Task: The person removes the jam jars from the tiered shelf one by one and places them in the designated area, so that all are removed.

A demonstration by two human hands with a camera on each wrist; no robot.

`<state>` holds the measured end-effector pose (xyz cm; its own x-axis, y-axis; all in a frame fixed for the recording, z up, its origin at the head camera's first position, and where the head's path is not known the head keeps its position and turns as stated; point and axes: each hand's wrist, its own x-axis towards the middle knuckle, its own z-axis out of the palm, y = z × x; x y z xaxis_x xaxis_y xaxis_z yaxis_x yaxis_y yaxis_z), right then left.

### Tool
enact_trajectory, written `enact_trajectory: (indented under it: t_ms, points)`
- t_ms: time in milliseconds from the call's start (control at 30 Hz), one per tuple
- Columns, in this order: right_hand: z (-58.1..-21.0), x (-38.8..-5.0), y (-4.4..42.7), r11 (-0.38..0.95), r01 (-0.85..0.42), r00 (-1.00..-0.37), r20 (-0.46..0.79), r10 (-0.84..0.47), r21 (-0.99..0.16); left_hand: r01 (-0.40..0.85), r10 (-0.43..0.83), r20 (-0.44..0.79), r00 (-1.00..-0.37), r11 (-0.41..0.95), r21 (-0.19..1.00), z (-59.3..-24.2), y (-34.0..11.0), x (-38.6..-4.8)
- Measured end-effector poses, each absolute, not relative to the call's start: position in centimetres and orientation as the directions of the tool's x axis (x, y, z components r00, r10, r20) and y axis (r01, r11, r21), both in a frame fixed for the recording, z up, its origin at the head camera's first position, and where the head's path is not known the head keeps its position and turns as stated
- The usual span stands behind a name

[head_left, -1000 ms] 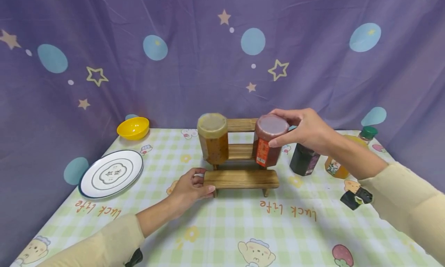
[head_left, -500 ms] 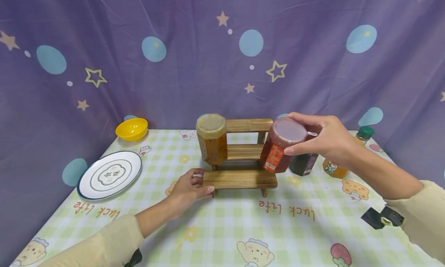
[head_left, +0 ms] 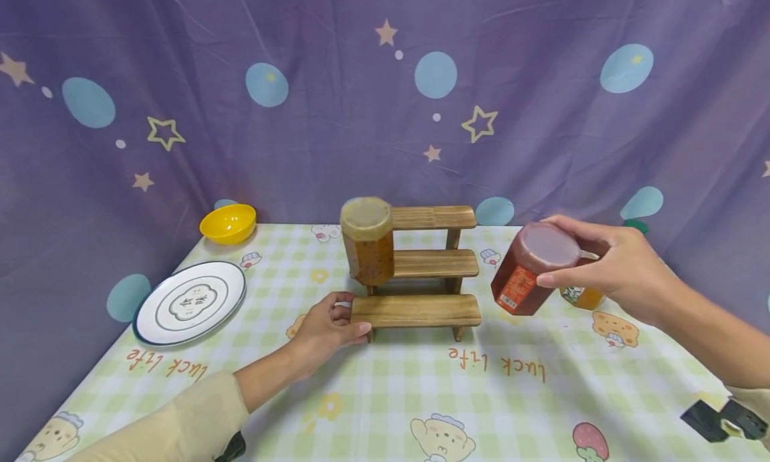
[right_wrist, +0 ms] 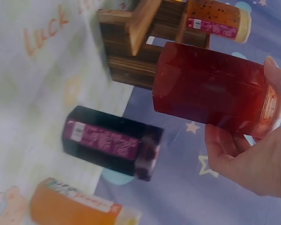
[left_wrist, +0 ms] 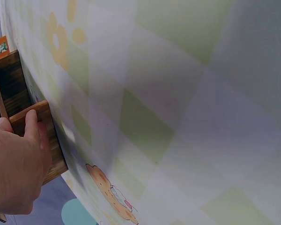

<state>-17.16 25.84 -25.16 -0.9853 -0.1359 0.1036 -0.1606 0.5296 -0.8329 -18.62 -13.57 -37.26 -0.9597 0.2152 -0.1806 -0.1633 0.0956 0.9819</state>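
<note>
My right hand [head_left: 619, 258] grips a red jar [head_left: 522, 291] near its pale lid. The jar is tilted and held above the cloth, to the right of a three-step wooden rack [head_left: 421, 310]. My left hand [head_left: 321, 325] pinches the left end of the rack's lowest step, thumb in front. An amber jar [head_left: 369, 258] with a yellowish lid stands at the rack's left, seemingly on the middle step. In the right wrist view, a dark jar [right_wrist: 100, 140] with a purple label stands below the red one; the red jar hides it in the head view.
An orange jar [head_left: 583, 297] stands right of the rack, partly hidden by my right hand. Behind that hand a green cap [head_left: 635, 226] shows. To the left are a white plate [head_left: 158, 315] and a yellow bowl [head_left: 227, 235] on the checked tablecloth [head_left: 373, 395].
My right hand has carried the red jar away from the rack's right side, to the right and slightly nearer, tilting it. My left hand keeps its hold on the rack.
</note>
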Motion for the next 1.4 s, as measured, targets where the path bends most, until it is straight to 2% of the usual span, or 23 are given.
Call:
enact_trajectory:
  t_ms: [167,467,667,967,1400]
  points:
    - [-26.3,-16.7,27.0,0.588,-0.145,-0.989,0.105,-0.102,-0.796,-0.166,0.214,-0.183,-0.96,0.096,0.981,-37.2,-13.6,-18.6]
    - [-29.4,-16.5,28.7,0.575,-0.168,-0.986,0.143,-0.089,-0.801,-0.167,0.216,-0.186,-0.958,0.101,0.981,-37.4,-13.7,-18.7]
    - [-31.0,-16.6,29.2,0.589,-0.1,-0.995,0.098,-0.034,-0.802,-0.162,0.224,-0.182,-0.957,0.108,0.981,-37.4,-13.7,-18.6]
    - [-32.5,-16.6,29.6,0.579,-0.013,-1.0,-0.004,-0.028,-0.815,-0.158,0.222,-0.178,-0.959,0.104,0.982,-37.2,-13.6,-18.6]
    - [-34.0,-16.5,29.8,0.544,0.0,-0.999,-0.018,-0.028,-0.839,-0.152,0.219,-0.173,-0.96,0.108,0.982,-37.1,-13.7,-18.5]
